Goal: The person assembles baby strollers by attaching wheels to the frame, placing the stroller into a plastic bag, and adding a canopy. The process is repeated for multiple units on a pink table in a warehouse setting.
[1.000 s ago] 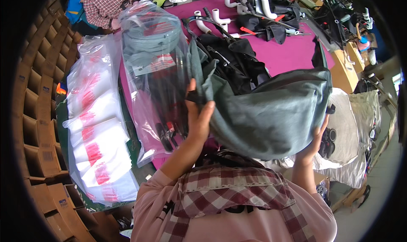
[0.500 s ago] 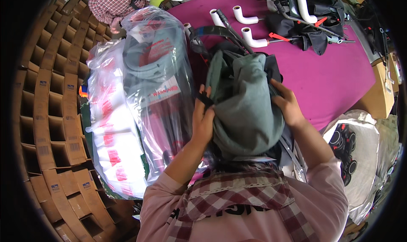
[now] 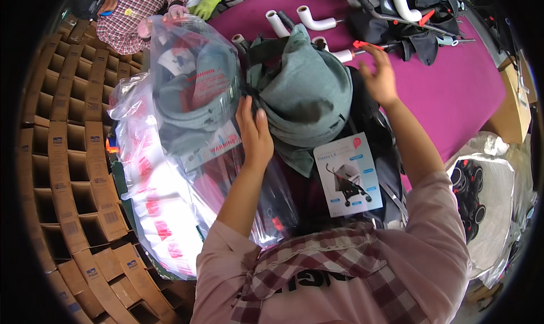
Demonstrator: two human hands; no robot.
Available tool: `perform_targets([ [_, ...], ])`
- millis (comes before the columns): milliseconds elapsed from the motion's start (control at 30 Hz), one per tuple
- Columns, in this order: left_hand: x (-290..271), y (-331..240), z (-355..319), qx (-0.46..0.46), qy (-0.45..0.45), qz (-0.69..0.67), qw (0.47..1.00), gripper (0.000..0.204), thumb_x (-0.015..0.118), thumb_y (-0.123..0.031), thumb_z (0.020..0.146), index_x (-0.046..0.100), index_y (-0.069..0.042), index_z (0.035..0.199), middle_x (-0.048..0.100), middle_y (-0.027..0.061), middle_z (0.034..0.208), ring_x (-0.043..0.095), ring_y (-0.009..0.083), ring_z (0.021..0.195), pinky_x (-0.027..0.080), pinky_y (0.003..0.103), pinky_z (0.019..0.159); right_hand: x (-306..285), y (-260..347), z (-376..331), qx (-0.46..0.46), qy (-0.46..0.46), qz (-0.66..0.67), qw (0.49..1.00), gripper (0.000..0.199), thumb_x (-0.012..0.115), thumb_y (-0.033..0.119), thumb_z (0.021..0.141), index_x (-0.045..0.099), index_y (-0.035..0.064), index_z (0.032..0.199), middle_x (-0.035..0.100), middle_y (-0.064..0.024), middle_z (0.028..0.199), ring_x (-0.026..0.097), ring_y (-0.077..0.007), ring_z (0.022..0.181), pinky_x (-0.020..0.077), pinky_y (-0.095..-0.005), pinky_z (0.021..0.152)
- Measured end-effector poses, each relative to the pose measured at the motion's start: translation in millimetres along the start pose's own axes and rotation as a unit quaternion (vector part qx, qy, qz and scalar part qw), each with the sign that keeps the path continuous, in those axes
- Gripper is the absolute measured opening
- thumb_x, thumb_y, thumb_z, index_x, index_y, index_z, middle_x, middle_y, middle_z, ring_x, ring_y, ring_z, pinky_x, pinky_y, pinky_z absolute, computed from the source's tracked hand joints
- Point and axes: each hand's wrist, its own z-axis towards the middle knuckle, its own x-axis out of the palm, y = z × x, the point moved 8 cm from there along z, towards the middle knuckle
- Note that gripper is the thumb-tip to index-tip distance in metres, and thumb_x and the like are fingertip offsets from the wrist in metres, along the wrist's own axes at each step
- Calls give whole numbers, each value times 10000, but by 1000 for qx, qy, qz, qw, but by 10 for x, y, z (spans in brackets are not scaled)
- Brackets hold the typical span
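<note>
A grey-green fabric stroller canopy (image 3: 309, 91) sits in front of me on a dark folded stroller, most of whose frame is hidden. My left hand (image 3: 255, 134) lies along the canopy's left edge with its fingers stretched out, next to a black strap end. Off the canopy's right side, my right hand (image 3: 381, 79) is raised with fingers apart and nothing visible in it. A white printed card (image 3: 348, 175) with a stroller picture lies between my forearms, below the canopy. Left of it, a clear plastic bag (image 3: 198, 103) covers another grey-green canopy and stroller.
White curved tube handles (image 3: 314, 19) and black stroller frames lie on the purple table (image 3: 442, 91). White packages with red print (image 3: 150, 171) are at left, beside brown cartons (image 3: 62, 176). A white sack (image 3: 493, 210) holds black wheels. Across the table, a co-worker's gloved hand (image 3: 178, 11) touches the bag.
The canopy has moved away from me and tilted, uncovering the card. My right hand has come off its side and moved farther away; my left hand shifted left. A co-worker's gloved hands reached the plastic bag.
</note>
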Motion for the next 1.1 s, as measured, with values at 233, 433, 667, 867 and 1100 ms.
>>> perform_targets([
  [233,-700,-239,-1618,-4,56,18,998,403,535,-121,976,523,8,1357,402,232,1511,431,384,1377,342,456,1139,-2295,-2143,-3465,456,78,-236,854,503,525,508,988,700,44,1077,679,-227,1022,642,-387,991,491,-476,875],
  [433,-752,-201,-2153,-19,56,-2,998,343,500,-75,990,534,25,1316,446,228,1473,517,349,1282,483,389,1000,-3002,-1824,-5944,698,185,-53,690,690,531,652,929,699,15,722,653,-113,595,669,-216,555,529,-340,580],
  [667,-248,-1137,-2240,124,138,-80,979,273,516,-113,1003,595,34,1218,511,245,1397,549,364,1237,452,434,1034,-2897,-1103,-5389,690,74,22,720,663,552,640,931,700,-6,920,655,-107,682,612,-187,515,527,-325,553],
  [867,97,-1741,-2613,213,191,-169,943,259,503,-64,994,576,56,1213,553,236,1346,563,370,1217,446,440,1044,-1997,-269,-5176,641,80,96,757,513,598,503,955,702,41,1152,707,-95,829,650,-155,676,546,-307,637],
  [1100,757,-2569,-3075,299,317,-171,883,217,531,-26,957,621,38,1143,594,234,1270,584,386,1176,471,446,1011,-2412,457,-4500,274,147,-18,950,382,703,343,870,688,63,1130,662,-177,1117,630,-376,1041,499,-433,954],
])
